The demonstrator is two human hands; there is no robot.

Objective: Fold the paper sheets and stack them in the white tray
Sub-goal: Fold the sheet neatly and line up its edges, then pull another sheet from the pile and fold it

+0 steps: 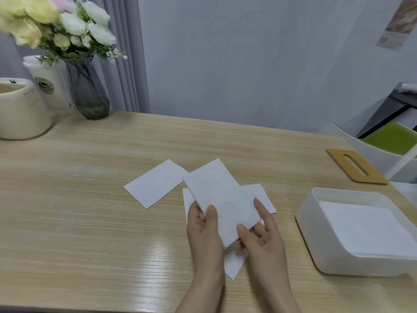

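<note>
Both hands grip one folded paper sheet [222, 197] held above the worktop [90, 211]. Left hand [204, 231]: thumb on the top face at the sheet's near left edge, fingers [194, 213] curled underneath, clamped on the paper. Right hand [262, 233]: thumb pressed on the sheet's near corner, fingers [261, 210] extended along its right edge, pinching it. Directly beneath the held sheet lie more white sheets [259, 195], partly covered by it and by the hands. A separate folded sheet [155, 184] lies flat just to the left of the held sheet. The white tray [316, 233] stands well to the right of the held sheet and contains a flat stack of white paper [365, 229]. Beyond the tray, a wooden lid with a slot [356, 166]. Far left of the held sheet: a vase of flowers [88, 86], a paper cup [49, 82] and a cream container [20, 109].
</note>
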